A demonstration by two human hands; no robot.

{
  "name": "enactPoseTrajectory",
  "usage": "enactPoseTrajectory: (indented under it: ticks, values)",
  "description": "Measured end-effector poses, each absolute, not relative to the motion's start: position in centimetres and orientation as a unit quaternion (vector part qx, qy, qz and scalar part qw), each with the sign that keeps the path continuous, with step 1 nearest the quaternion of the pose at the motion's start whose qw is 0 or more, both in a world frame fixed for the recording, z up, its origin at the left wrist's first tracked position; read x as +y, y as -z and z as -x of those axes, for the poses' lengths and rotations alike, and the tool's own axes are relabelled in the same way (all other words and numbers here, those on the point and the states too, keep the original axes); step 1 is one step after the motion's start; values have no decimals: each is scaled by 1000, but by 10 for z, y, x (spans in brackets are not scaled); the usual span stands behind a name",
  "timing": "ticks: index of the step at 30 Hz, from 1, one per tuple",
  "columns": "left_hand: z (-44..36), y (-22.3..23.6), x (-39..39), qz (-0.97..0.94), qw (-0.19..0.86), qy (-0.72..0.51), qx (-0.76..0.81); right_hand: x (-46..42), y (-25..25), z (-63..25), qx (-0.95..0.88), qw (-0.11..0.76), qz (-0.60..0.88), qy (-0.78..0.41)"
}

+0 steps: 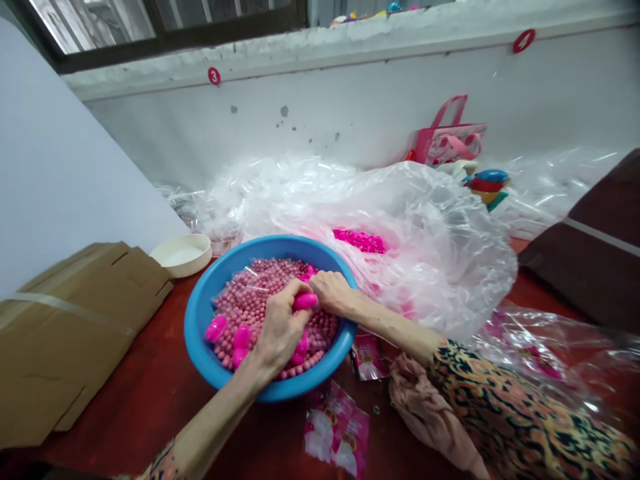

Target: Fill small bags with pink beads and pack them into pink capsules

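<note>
Left hand (280, 330): narrow, holding a pink capsule (305, 301)
Right hand (333, 293): curled just beside it, grip unclear
Blue bowl (196, 327): full of pink beads (270, 287), few loose capsules (217, 328)
Plastic bag (425, 253): more capsules (359, 241) heaped inside

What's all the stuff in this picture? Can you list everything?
blue plastic basin: one, blue, on the table
pink beads: many, pink, in the basin
pink capsules: several, bright pink, in the basin
bright pink pieces: a heap, bright pink, inside the plastic bag
plastic bag: one, see-through, behind the basin
flattened cardboard box: one, brown, left of the basin
round dish: one, cream, behind the cardboard
printed packets: a few, pink, in front of the basin
crumpled cloth: one, pale pink, beside the packets
tote bag: one, pink, by the wall
stacked toy: one, blue, red and yellow, beside the tote bag
number tags: two, red, on the wall
table: one, red, under these things
left grip: one, over the basin, closed on a held capsule
right grip: one, over the basin, next to the held capsule
</note>
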State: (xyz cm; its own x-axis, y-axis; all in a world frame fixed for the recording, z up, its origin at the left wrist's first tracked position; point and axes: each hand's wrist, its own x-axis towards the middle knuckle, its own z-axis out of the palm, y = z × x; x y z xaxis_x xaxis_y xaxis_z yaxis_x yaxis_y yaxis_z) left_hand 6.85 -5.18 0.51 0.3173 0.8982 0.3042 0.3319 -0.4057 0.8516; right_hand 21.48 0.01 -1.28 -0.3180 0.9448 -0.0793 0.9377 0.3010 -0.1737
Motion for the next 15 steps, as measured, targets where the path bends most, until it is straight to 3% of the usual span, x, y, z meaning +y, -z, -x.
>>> enactPoseTrajectory:
  ticks: [6,11,15]
  values:
    - [-68,13,-53,-832,299,-255,391,0,10,-212,-795,17,597,-111]
    - [-54,-4,-49,-867,243,-195,389,-1,10,-214,-778,68,607,-146]
    - [-33,-14,-15,-871,137,-173,438,9,13,-218,-765,136,592,-213]
